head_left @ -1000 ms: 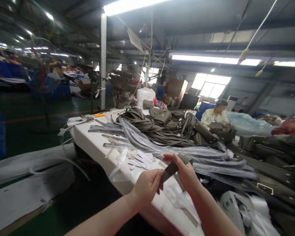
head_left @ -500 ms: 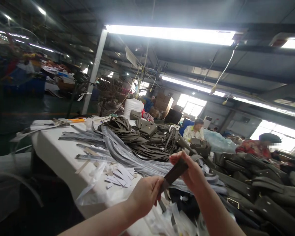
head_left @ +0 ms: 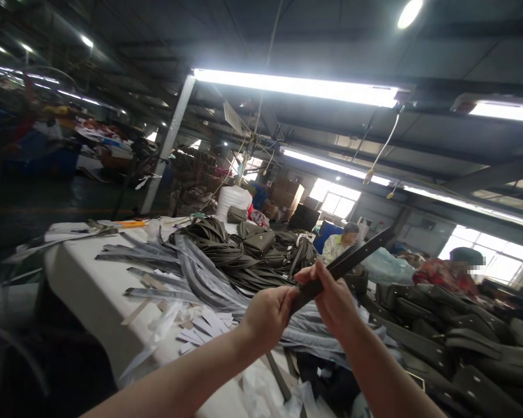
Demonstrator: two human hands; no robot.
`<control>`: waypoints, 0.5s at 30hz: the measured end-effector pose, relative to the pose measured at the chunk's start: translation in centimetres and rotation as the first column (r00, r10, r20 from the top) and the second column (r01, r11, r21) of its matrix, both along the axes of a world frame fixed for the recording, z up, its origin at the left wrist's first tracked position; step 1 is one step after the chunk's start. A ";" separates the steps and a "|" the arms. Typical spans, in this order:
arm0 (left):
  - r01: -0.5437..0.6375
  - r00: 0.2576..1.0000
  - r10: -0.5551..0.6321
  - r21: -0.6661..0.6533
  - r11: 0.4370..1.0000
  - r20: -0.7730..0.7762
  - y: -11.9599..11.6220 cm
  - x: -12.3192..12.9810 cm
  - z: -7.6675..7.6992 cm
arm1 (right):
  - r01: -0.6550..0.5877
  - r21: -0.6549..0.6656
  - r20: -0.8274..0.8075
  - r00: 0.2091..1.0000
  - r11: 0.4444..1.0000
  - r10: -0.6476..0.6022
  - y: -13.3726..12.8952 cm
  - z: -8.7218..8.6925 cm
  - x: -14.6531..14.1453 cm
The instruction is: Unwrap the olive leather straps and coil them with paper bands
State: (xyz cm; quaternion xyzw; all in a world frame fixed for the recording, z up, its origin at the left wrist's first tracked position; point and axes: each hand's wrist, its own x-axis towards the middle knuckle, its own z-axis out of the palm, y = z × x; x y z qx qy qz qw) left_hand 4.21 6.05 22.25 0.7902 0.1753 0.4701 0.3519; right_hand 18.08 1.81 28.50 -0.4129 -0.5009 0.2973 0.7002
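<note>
A dark olive strap [head_left: 347,261] with small holes near its tip is held up over the table, slanting up to the right. My left hand [head_left: 268,310] is closed round its lower end. Further along the strap, my right hand [head_left: 329,293] pinches it between thumb and fingers. Behind both hands lies a big heap of dark straps [head_left: 226,249], with grey plastic-wrapped strips [head_left: 200,267] in front. White paper slips [head_left: 204,331] are scattered on the table left of my left hand.
The white-covered table [head_left: 87,278] has its rounded edge at the left. Dark bags [head_left: 444,331] are piled at the right. Clear plastic bags [head_left: 261,389] lie near the front. One person [head_left: 337,244] sits behind the table; another person [head_left: 444,273] bends at the right.
The strap's free end now extends up and right past my right hand. My right hand has closed more on the strap and tilted. The view has shifted slightly.
</note>
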 end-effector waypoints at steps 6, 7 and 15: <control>0.065 0.998 -0.067 -0.074 0.995 -0.023 0.7 -0.7 -1.1 | -0.027 -0.039 0.040 0.999 0.999 0.029 -0.3 3.5 2.5; 0.063 0.998 -0.065 -0.067 0.996 -0.016 0.7 -0.7 -0.8 | -0.053 -0.062 0.091 0.994 0.997 0.059 -0.4 3.4 2.0; 0.054 0.998 -0.052 -0.037 0.998 0.036 0.7 -1.2 2.1 | -0.127 -0.187 0.337 0.923 0.974 0.185 -0.9 2.3 -2.8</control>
